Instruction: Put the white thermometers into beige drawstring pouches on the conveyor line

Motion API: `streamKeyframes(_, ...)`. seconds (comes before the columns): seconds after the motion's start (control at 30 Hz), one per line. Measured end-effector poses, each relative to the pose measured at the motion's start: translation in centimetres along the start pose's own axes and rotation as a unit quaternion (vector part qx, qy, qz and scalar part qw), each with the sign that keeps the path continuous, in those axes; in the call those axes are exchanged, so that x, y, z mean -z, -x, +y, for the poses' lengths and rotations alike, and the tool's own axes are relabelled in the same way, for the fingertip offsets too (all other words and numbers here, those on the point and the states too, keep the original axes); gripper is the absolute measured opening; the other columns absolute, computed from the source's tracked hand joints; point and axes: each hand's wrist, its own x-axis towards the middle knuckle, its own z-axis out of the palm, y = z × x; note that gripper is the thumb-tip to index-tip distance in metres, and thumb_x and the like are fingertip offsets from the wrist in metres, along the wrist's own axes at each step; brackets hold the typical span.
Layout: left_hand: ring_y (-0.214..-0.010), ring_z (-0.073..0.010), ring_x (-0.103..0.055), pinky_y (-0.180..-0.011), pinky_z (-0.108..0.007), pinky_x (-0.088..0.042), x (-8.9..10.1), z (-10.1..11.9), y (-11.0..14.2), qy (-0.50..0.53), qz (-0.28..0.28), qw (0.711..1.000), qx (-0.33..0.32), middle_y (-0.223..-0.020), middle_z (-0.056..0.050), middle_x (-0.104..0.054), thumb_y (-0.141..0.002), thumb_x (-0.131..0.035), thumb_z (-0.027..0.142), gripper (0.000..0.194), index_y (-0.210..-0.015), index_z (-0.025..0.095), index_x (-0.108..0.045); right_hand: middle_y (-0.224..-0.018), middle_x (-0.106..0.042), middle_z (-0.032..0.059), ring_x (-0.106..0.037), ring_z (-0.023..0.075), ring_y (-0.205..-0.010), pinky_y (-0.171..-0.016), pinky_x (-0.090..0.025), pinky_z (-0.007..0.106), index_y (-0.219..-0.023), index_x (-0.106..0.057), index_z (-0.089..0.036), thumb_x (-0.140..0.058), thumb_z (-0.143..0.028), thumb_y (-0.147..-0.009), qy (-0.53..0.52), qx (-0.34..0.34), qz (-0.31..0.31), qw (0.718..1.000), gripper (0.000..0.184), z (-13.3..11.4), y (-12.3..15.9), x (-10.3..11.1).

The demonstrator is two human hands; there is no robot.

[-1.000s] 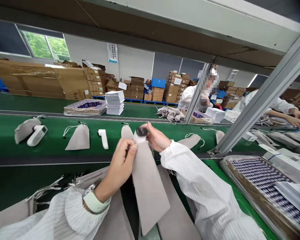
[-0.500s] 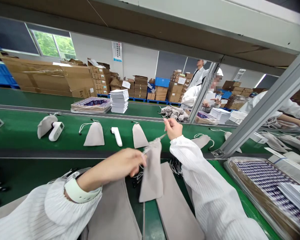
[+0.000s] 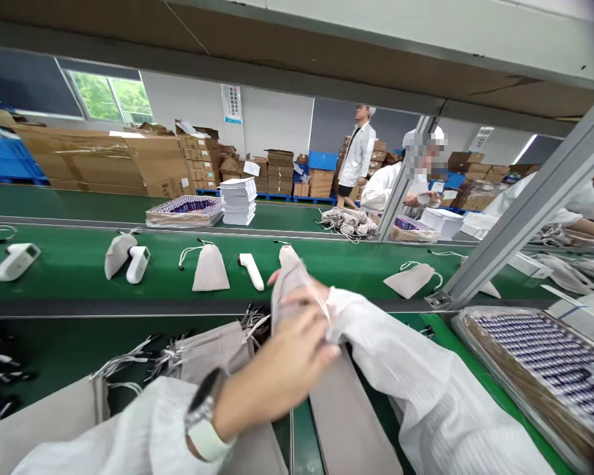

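Left hand [image 3: 290, 359] fingers curled, gripping near side of grey pouch [image 3: 291, 284]. Right hand [image 3: 297, 284] mostly hidden behind pouch, fingertips touching its far edge; how far open, cannot tell. Pouch held upright above near tabletop [image 3: 54, 349], long axis vertical, top pointing up and slightly far. Behind on green belt [image 3: 79, 270]: white thermometer [image 3: 251, 270] just left, another pouch [image 3: 210, 269] further left.

Your grey pouch [image 3: 290, 290] sits over the green belt [image 3: 69, 270]; at nine o'clock, a white device [image 3: 16, 261].
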Motion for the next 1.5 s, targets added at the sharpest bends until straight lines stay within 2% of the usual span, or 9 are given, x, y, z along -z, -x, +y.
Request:
streamKeyframes(0.1,-0.128,-0.0247,-0.014,-0.104,-0.043,-0.015,-3.1,-0.9,1.1,-0.054,-0.176,0.982,-0.049,-0.140,-0.007,-0.019,-0.084,-0.039,0.041,0.052,-0.132,0.023,-0.026,-0.094,-0.056,0.0057,-0.055,0.0183,-0.088,-0.074,-0.047,0.032,-0.113,-0.039,-0.016,-0.048,-0.025,-0.067,0.075,-0.016,0.295,0.952,0.047,-0.9,-0.4,5.8)
streamKeyframes(0.23,-0.127,-0.0297,-0.015,-0.101,-0.048,-0.019,-4.0,-1.3,1.7,-0.107,-0.255,0.961,0.013,-0.138,-0.006,-0.026,-0.076,-0.056,0.034,0.051,-0.124,0.028,-0.040,-0.114,-0.045,0.0146,-0.044,0.0244,-0.108,-0.088,-0.037,0.039,-0.127,-0.016,-0.012,-0.045,-0.025,-0.067,0.195,-0.088,0.493,0.844,0.068,-0.7,1.2,12.7)
streamKeyframes(0.43,-0.105,-0.0319,-0.046,-0.081,-0.044,-0.043,-3.0,0.4,2.0,-0.233,-0.234,0.943,0.042,-0.117,-0.012,-0.051,-0.073,-0.058,0.029,0.031,-0.104,0.022,-0.059,-0.129,-0.033,0.0158,-0.028,0.0327,-0.120,-0.095,-0.019,0.050,-0.126,-0.029,-0.021,-0.067,-0.017,-0.050,0.369,-0.164,0.474,0.782,0.085,3.5,2.0,12.5)
streamKeyframes(0.57,-0.097,-0.0266,-0.048,-0.075,-0.039,-0.044,-3.0,-0.6,0.8,-0.345,-0.076,0.935,0.024,-0.111,-0.011,-0.051,-0.082,-0.041,0.015,0.027,-0.106,0.017,-0.053,-0.129,-0.034,0.0104,-0.027,0.0274,-0.121,-0.093,-0.023,0.047,-0.127,-0.029,-0.028,-0.056,-0.033,-0.069,0.581,-0.067,0.318,0.746,0.064,3.7,-0.3,8.4)
streamKeyframes(0.73,-0.086,-0.0241,-0.048,-0.069,-0.036,-0.044,-2.9,-2.7,-0.5,-0.413,-0.016,0.906,0.088,-0.092,-0.011,-0.053,-0.075,-0.033,-0.003,0.032,-0.095,0.011,-0.052,-0.116,-0.048,0.0078,-0.041,0.0238,-0.110,-0.089,-0.029,0.041,-0.124,-0.034,-0.032,-0.046,-0.043,-0.076,0.600,0.019,0.139,0.788,0.051,4.5,-4.2,2.4)
streamKeyframes(1.0,-0.083,-0.0253,-0.043,-0.069,-0.039,-0.038,-2.8,-4.0,-0.3,-0.385,0.000,0.918,0.096,-0.085,-0.010,-0.051,-0.076,-0.034,0.001,0.023,-0.083,0.013,-0.052,-0.107,-0.054,0.0070,-0.050,0.0205,-0.101,-0.086,-0.036,0.034,-0.119,-0.043,-0.026,-0.049,-0.014,-0.074,0.471,-0.046,0.178,0.863,0.047,6.0,-6.8,2.5)
streamKeyframes(1.23,-0.074,-0.0160,-0.042,-0.065,-0.028,-0.035,0.5,-2.7,-1.1,-0.124,0.002,0.991,0.056,-0.071,0.000,-0.046,-0.088,-0.028,0.025,0.026,-0.066,0.018,-0.037,-0.103,-0.058,0.0073,-0.059,0.0153,-0.090,-0.076,-0.047,0.032,-0.133,-0.002,-0.019,-0.046,-0.020,-0.077,0.116,0.072,0.173,0.975,0.071,-0.1,-5.3,4.3)
streamKeyframes(1.33,-0.060,-0.0115,-0.038,-0.055,-0.024,-0.029,0.9,-2.2,-1.5,-0.063,0.084,0.990,0.091,-0.061,0.005,-0.037,-0.088,-0.030,0.031,0.028,-0.063,0.019,-0.031,-0.100,-0.057,0.0019,-0.062,0.0178,-0.081,-0.072,-0.049,0.037,-0.132,0.000,-0.031,-0.062,-0.017,-0.064,-0.072,0.153,0.097,0.981,0.093,-3.6,-3.4,3.8)
streamKeyframes(1.5,-0.046,-0.0074,-0.027,-0.045,-0.022,-0.020,0.7,-3.0,-1.6,0.022,0.141,0.981,0.131,-0.056,0.007,-0.028,-0.082,-0.040,0.043,0.028,-0.068,0.019,-0.038,-0.089,-0.057,-0.0030,-0.062,0.0157,-0.068,-0.070,-0.051,0.041,-0.130,0.005,-0.038,-0.066,-0.016,-0.060,-0.109,0.186,0.060,0.975,0.101,-6.5,-1.2,2.7)
